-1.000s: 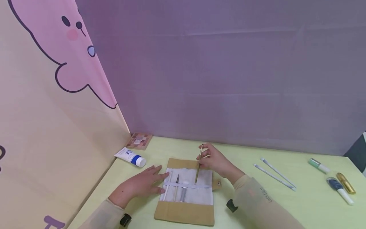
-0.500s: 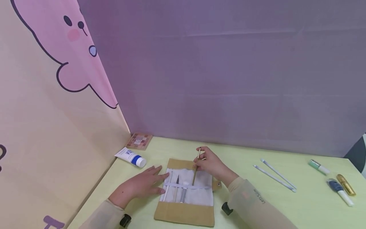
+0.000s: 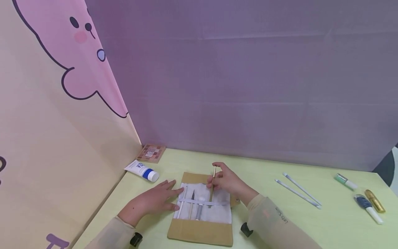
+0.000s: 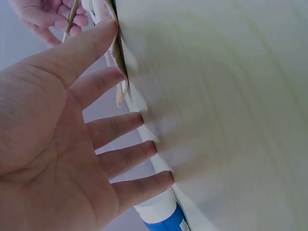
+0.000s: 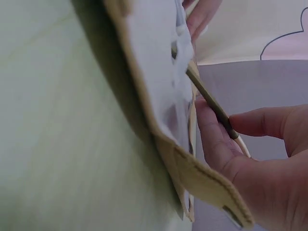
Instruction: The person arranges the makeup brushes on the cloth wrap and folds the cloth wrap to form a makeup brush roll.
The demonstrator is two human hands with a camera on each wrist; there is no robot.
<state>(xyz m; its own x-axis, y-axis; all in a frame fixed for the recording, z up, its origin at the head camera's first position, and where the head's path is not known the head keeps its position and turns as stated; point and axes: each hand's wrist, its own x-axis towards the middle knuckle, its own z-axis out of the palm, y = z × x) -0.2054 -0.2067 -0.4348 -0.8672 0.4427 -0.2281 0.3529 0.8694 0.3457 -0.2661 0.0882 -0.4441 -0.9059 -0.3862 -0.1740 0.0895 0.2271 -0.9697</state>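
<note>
Right now, your left hand [image 3: 157, 199] is spreading its fingers loosely at the left edge of the tan pouch [image 3: 200, 232], while your right hand [image 3: 228, 180] is pinching a slim brown stick [image 3: 211, 192], fingers covering part of its shaft and its lower tip blurring by the white band [image 3: 221, 203]. Over the pouch's right half, the stick is slanting, its long axis running away from you, upper end raised. Its lower end is now showing past the band, having stopped there half a second ago.

Brown stick [image 3: 211, 194] under white band [image 3: 221, 203]
</note>
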